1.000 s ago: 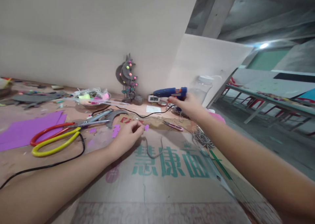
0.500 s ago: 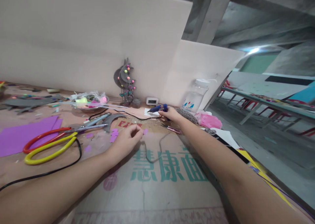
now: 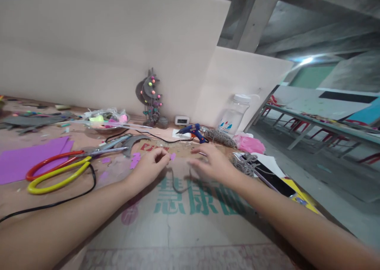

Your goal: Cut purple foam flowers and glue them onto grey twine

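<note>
My left hand (image 3: 153, 161) is closed in a pinch on a small purple piece (image 3: 172, 156), which sticks out past the fingertips. A thin grey yarn (image 3: 177, 191) droops in a loop below it across the printed cardboard (image 3: 142, 230); where its ends are fixed is hidden. My right hand (image 3: 211, 162), slightly blurred, is over the cardboard with its fingers apart and nothing in them. Behind that hand a blue glue gun (image 3: 192, 131) rests on its stand by a white card. Cut purple pieces (image 3: 135, 160) lie beside my left hand.
Scissors with red and yellow handles (image 3: 59, 171) and purple sheets (image 3: 32, 159) lie left. A decorated grey moon ornament (image 3: 149, 96) stands at the back, near a small digital clock (image 3: 182, 120). On the right are a water bottle (image 3: 233, 115), grey yarn (image 3: 221, 137) and a phone (image 3: 274, 179).
My right hand has let go of the glue gun and come back toward my left hand, its fingers opening. The left hand keeps its pinch in nearly the same place.
</note>
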Demonstrator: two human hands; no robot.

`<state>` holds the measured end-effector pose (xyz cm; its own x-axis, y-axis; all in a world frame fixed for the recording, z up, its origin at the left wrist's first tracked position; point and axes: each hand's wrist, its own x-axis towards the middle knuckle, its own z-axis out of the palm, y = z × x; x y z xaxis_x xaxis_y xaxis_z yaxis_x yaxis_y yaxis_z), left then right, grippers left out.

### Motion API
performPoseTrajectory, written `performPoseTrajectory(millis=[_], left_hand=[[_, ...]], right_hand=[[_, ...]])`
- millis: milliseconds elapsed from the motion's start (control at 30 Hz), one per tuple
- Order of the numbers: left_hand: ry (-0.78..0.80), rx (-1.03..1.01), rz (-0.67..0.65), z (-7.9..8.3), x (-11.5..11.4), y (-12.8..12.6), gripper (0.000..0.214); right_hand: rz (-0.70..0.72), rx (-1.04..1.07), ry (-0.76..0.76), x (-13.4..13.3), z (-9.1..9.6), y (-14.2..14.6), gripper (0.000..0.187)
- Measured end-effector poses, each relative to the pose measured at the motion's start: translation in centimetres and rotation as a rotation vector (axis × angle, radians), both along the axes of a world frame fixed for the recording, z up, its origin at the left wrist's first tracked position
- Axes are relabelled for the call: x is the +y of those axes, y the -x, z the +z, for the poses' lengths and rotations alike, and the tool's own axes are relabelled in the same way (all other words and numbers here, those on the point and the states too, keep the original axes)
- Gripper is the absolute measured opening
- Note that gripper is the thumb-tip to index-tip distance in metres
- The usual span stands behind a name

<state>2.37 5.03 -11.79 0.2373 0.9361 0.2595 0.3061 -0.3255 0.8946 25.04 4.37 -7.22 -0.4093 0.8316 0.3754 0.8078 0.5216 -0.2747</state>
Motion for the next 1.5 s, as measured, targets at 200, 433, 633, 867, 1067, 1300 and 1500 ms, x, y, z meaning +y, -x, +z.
performPoseTrajectory(millis=[200, 433, 633, 867, 1067, 1300, 1500], left_hand=[[0.0, -0.005, -0.013, 0.6, -0.4, 0.0, 0.024], [0.151, -0.07, -0.044, 1.3, -1.1, -0.3, 0.029], [0.232, -0.106, -0.202, 1.4, -1.6, -0.5, 0.024], [0.2, -0.026, -0.262, 1.5, -1.4, -0.4, 0.018], [0.148, 0.082, -0.316, 1.4, -1.3, 0.0, 0.016], [0.101, 0.051, -0.299, 1.7, -1.2, 0.0, 0.019], [0.106, 0.035, -0.266, 1.5, -1.1, 0.0, 0.019]], right_hand=[[0.27, -0.147, 0.07, -3.7, -1.5, 2.9, 0.034], [0.29, 0.016, 0.028, -2.5, -3.4, 2.3, 0.008], [0.225, 0.092, -0.013, -2.7, -3.0, 2.3, 0.008], [0.128, 0.188, -0.038, -2.0, -3.2, 1.6, 0.009], [0.136, 0.306, 0.042, -2.0, -3.3, 1.8, 0.023], [0.289, 0.757, 0.61, -2.8, -3.4, 2.8, 0.054], [0.232, 0.76, 0.554, -2.2, -3.7, 2.8, 0.044]])
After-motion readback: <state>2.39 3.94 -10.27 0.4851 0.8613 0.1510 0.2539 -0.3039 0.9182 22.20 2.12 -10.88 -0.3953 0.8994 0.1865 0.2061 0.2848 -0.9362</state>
